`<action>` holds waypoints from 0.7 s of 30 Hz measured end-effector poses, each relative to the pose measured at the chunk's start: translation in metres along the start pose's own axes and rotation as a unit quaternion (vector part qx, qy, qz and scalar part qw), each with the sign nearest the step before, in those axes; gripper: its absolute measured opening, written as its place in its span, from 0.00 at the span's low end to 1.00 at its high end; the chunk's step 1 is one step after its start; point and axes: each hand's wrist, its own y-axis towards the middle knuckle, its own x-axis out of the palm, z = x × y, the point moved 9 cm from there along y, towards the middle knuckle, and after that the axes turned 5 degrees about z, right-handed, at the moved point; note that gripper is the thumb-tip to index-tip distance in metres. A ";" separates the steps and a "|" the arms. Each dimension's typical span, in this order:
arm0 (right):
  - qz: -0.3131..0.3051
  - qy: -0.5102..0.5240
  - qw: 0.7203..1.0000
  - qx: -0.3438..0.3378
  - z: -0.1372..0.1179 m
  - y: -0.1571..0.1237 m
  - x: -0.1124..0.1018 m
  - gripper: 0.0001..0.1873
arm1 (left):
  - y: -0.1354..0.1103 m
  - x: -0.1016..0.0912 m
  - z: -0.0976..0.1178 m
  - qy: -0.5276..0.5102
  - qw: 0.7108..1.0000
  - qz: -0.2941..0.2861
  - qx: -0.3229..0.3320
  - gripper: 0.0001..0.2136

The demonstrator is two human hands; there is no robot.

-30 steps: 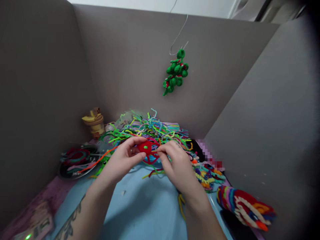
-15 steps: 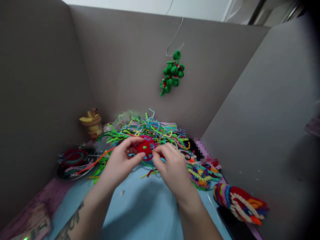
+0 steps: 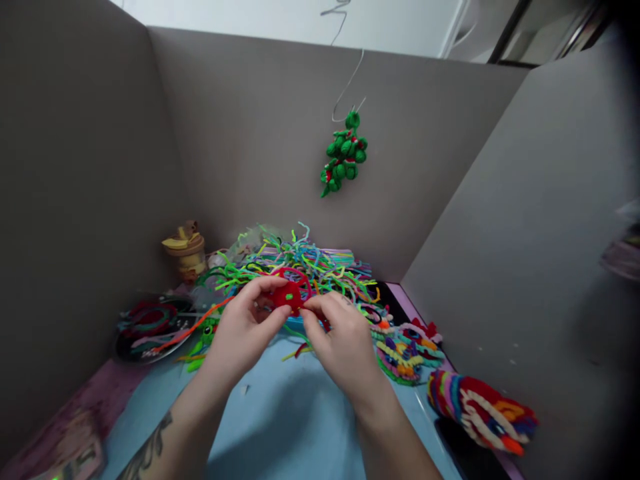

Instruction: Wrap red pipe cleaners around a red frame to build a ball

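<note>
My left hand (image 3: pixel 243 327) and my right hand (image 3: pixel 337 337) meet above a light blue mat (image 3: pixel 280 413). Together they pinch a small red pipe-cleaner piece (image 3: pixel 291 292) with a green dot at its middle. Thumb and fingers of the left hand close on its left side. The right hand's fingertips grip its right edge. Right behind it lies a big heap of loose pipe cleaners (image 3: pixel 300 263) in many colours.
Grey partition walls enclose the desk on three sides. A green pipe-cleaner figure (image 3: pixel 344 155) hangs on a wire from the back wall. A dark plate with coiled pieces (image 3: pixel 150 323) lies left, a yellow-topped jar (image 3: pixel 187 250) behind it. Finished colourful pieces (image 3: pixel 407 347) and a striped roll (image 3: pixel 480 413) lie right.
Both hands have stayed on the red piece, working it slightly. The right fingertips moved in closer to its centre. The camera has shifted a little.
</note>
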 end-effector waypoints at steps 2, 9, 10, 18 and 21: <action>0.016 -0.011 1.000 -0.009 -0.001 -0.001 0.000 0.08 | -0.001 0.000 0.002 -0.004 1.000 0.005 0.002 0.11; 0.092 -0.058 0.993 -0.049 -0.009 -0.006 -0.002 0.12 | -0.005 0.003 0.005 -0.059 0.998 0.023 -0.006 0.11; 0.090 -0.042 0.994 -0.038 -0.008 -0.006 -0.002 0.10 | -0.005 0.002 0.005 -0.062 0.998 0.027 -0.004 0.11; 0.028 0.127 0.986 0.108 0.014 -0.006 0.005 0.09 | -0.009 0.000 0.016 -0.021 0.998 0.016 0.063 0.08; 0.037 0.136 0.984 0.108 0.013 -0.006 0.005 0.10 | -0.012 0.002 0.022 0.000 0.995 0.007 0.100 0.07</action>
